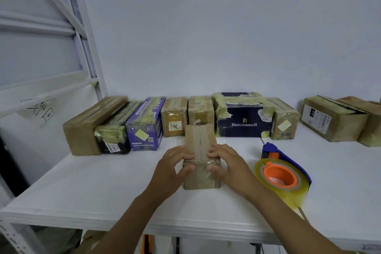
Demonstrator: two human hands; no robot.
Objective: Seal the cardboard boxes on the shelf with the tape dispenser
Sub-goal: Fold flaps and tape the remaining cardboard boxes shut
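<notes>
Small brown cardboard box [201, 156], just left of the blue-and-orange tape dispenser [282, 175], gripped at its near top edge by left hand [173, 168] and right hand [228, 164]. Thumbs should rub the tape strip [197, 144] flat over that edge.

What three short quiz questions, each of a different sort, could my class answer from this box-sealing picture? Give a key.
1. True or false: the tape dispenser lies on the shelf to the right of the small cardboard box, and neither the left hand nor the right hand touches it.
2. Which hands hold the small cardboard box? A. left hand only B. right hand only C. both
3. Fill in: the dark blue box in the back row reads ____.
Key: 1 true; 2 C; 3 BENLYDESIGN.
</notes>
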